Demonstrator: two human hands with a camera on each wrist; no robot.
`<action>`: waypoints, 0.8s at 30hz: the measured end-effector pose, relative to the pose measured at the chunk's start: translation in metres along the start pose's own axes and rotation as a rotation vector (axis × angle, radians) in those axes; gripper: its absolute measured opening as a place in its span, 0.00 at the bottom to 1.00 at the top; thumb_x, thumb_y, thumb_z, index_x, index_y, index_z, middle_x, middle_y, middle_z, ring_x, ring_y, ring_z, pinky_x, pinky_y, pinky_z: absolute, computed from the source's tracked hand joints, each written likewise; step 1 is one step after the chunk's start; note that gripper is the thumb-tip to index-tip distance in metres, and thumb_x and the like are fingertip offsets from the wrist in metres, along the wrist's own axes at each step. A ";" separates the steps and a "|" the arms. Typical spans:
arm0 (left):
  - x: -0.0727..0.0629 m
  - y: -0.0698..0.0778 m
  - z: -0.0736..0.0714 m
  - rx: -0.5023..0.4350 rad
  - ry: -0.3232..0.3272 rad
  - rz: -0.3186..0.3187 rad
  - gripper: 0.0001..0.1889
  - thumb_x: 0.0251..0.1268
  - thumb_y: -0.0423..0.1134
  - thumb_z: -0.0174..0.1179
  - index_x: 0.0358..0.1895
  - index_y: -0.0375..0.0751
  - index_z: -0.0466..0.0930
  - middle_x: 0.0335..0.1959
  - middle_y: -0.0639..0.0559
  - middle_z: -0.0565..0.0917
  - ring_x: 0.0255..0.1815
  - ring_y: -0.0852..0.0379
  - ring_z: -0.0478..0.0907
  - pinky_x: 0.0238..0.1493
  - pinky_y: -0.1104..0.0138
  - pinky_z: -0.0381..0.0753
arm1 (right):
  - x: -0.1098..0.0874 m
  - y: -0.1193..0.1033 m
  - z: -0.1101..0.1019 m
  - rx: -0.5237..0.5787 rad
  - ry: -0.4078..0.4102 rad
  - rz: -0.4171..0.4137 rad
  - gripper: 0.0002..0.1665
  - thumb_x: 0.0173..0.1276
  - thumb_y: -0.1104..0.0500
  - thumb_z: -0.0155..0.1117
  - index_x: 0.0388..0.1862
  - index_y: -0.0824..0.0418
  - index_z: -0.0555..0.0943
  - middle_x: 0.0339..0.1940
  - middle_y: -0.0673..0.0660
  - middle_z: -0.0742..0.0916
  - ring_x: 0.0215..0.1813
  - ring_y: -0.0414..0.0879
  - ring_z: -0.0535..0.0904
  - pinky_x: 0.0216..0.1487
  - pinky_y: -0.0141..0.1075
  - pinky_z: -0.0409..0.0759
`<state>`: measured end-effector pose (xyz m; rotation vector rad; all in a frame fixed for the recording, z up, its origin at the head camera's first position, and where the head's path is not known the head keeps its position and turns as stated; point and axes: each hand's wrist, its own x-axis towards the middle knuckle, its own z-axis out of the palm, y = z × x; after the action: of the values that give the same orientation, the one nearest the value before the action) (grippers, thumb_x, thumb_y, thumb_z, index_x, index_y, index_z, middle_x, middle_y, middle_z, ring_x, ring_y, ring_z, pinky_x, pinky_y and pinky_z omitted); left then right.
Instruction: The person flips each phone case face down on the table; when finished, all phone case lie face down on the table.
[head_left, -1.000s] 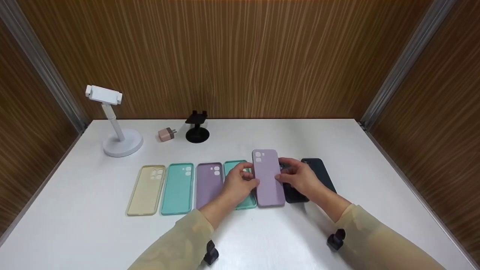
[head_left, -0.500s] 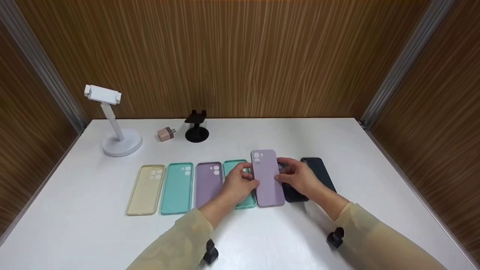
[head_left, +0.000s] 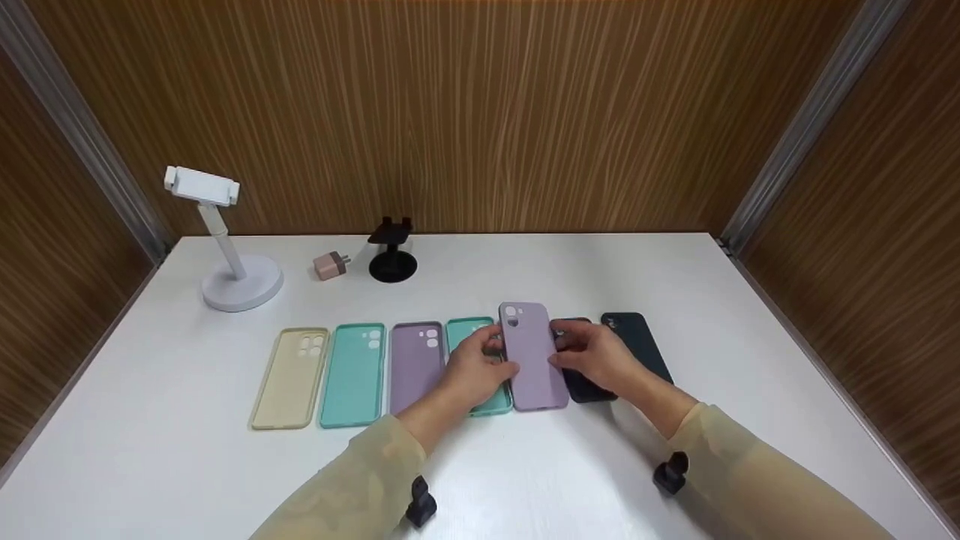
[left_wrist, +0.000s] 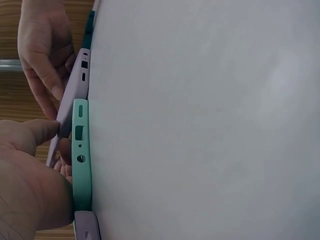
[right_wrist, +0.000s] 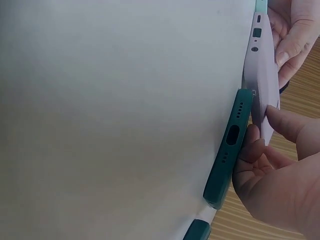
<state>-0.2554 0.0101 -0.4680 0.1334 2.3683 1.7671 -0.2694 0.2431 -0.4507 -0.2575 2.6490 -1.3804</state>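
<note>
Left hand [head_left: 472,371] and right hand [head_left: 600,360] pinch lilac phone case [head_left: 533,358] by opposite long edges, likely steadying it; camera-hole end tilts up off white table [head_left: 536,480].

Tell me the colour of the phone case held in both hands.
The held phone case is light purple; it shows best in the head view.

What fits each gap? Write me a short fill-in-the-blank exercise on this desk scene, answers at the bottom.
1. The phone case held by the left grip and right grip is light ______.
2. The charger lies between the white stand and the black stand, and the taller stand is the ______ one.
3. The beige case lies at the row's far ______ end.
4. The dark cases number ______.

Missing words: purple; white; left; two.
</note>
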 end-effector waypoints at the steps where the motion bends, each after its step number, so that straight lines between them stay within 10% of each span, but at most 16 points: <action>1: 0.000 0.000 0.000 0.005 -0.001 0.000 0.35 0.70 0.32 0.70 0.78 0.38 0.69 0.63 0.44 0.81 0.52 0.54 0.81 0.56 0.61 0.83 | 0.000 0.000 0.000 -0.004 -0.002 -0.003 0.33 0.72 0.68 0.72 0.74 0.68 0.76 0.53 0.63 0.88 0.53 0.53 0.84 0.57 0.41 0.85; 24: 0.000 -0.002 0.002 0.101 -0.010 0.044 0.38 0.67 0.33 0.74 0.78 0.33 0.68 0.63 0.45 0.81 0.42 0.57 0.77 0.45 0.65 0.78 | 0.000 0.005 -0.003 -0.084 0.003 -0.022 0.32 0.70 0.64 0.75 0.71 0.69 0.78 0.51 0.60 0.89 0.52 0.51 0.84 0.54 0.41 0.84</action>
<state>-0.2553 0.0111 -0.4707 0.2093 2.4660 1.6617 -0.2706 0.2481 -0.4526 -0.2951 2.7186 -1.2784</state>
